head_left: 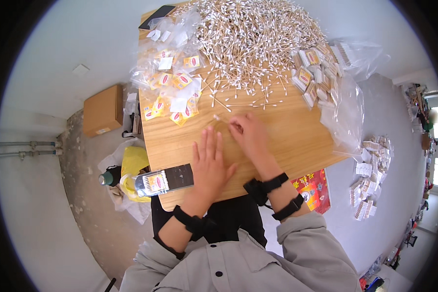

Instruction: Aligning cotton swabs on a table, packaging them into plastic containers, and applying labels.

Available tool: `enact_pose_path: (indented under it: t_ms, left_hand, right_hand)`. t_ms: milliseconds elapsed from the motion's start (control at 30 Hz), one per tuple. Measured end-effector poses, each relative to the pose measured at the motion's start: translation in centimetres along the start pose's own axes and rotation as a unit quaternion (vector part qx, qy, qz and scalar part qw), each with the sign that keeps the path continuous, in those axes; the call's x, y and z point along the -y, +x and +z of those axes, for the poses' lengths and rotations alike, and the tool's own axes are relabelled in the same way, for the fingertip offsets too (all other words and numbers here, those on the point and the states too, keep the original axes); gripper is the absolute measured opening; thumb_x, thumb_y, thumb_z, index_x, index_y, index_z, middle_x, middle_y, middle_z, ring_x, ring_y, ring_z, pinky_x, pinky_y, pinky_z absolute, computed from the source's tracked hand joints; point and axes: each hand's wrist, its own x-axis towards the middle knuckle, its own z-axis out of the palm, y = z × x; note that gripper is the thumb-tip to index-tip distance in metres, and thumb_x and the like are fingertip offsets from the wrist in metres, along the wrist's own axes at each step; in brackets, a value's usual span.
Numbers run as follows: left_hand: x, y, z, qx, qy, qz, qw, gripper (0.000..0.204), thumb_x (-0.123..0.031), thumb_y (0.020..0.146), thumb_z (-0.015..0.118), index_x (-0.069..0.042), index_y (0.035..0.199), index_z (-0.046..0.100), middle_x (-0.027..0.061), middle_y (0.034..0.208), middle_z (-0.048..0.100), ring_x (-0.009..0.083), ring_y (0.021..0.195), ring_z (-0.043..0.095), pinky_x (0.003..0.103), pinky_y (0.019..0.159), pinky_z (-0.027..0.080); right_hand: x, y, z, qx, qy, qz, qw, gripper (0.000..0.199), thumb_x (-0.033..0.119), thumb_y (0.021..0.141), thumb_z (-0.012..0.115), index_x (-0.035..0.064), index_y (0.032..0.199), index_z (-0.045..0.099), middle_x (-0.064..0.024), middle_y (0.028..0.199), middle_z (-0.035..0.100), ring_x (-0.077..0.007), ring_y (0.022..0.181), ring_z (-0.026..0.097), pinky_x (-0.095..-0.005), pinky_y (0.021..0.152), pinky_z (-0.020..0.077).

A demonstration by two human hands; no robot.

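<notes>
On the wooden table (287,141), my left hand (209,163) lies palm down with its fingers stretched out, holding nothing. Just to its right, the thumb and fingers of my right hand (250,136) are pinched together on a cotton swab (217,117), whose white tip sticks out to the left. A large heap of loose cotton swabs (258,34) covers the far part of the table, and a few strays lie in front of both hands. Beside my left wrist, a small pack of swabs with a yellow label (156,182) rests on a dark flat piece (180,176) at the table's left edge.
Yellow and white label cards (181,80) lie in clear plastic at the left. Filled swab packs (316,73) and a plastic bag (345,117) sit along the right edge. More packs (367,180) are on the floor at right; a cardboard box (103,111) stands at left.
</notes>
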Motion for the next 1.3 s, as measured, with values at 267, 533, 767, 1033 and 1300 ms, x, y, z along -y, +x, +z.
enact_pose_path:
  t_ms: [267,533,767,1033,1300]
  left_hand:
    - [0.2,-1.1,2.6,-0.013,0.046,0.055,0.997,0.085,-0.045,0.083,0.062,-0.001,0.148,0.030,0.0193,0.157,0.021,0.0340,0.146,0.021,0.053,0.116,0.017]
    - [-1.1,0.3,2.8,0.001,0.021,0.033,0.999,0.083,-0.043,0.083,0.061,0.000,0.147,0.029,0.0155,0.157,0.023,0.0283,0.147,0.019,0.054,0.117,0.013]
    - [-0.8,-0.7,3.0,-0.017,0.024,0.059,0.998,0.076,-0.039,0.086,0.060,0.000,0.145,0.033,0.0172,0.153,0.029,0.0316,0.144,0.025,0.052,0.116,0.017]
    - [-1.4,-4.6,2.7,-0.014,-0.001,0.092,0.996,0.070,-0.036,0.085,0.061,-0.002,0.142,0.040,0.0169,0.150,0.034,0.0300,0.138,0.034,0.046,0.110,0.028]
    - [-1.4,-4.2,2.1,-0.013,-0.009,0.139,0.990,0.070,-0.033,0.085,0.061,-0.001,0.143,0.038,0.0182,0.151,0.033,0.0318,0.141,0.031,0.048,0.115,0.023]
  right_hand:
    - [2.6,3.8,0.8,-0.064,0.117,-0.004,0.991,0.035,0.016,0.078,0.073,0.0122,0.112,0.063,-0.0134,0.104,0.055,-0.0305,0.087,0.060,-0.0396,0.074,0.0502]
    - [0.9,8.9,1.6,0.011,-0.047,0.009,0.999,0.034,0.032,0.080,0.071,0.0134,0.108,0.063,-0.0117,0.101,0.056,-0.0319,0.089,0.061,-0.0436,0.075,0.0500]
    - [-4.1,5.2,-2.2,-0.030,0.004,-0.021,0.999,0.009,0.008,0.081,0.068,0.0091,0.090,0.065,-0.0060,0.089,0.060,-0.0257,0.078,0.062,-0.0348,0.067,0.0492]
    - [-2.9,1.8,-2.4,-0.048,0.094,0.007,0.994,0.016,0.003,0.082,0.065,0.0108,0.096,0.067,-0.0090,0.089,0.062,-0.0269,0.076,0.062,-0.0338,0.068,0.0504]
    - [-4.4,0.3,-3.4,-0.012,0.007,0.013,1.000,0.026,0.000,0.077,0.067,0.0130,0.099,0.069,-0.0113,0.083,0.058,-0.0280,0.076,0.060,-0.0371,0.067,0.0497]
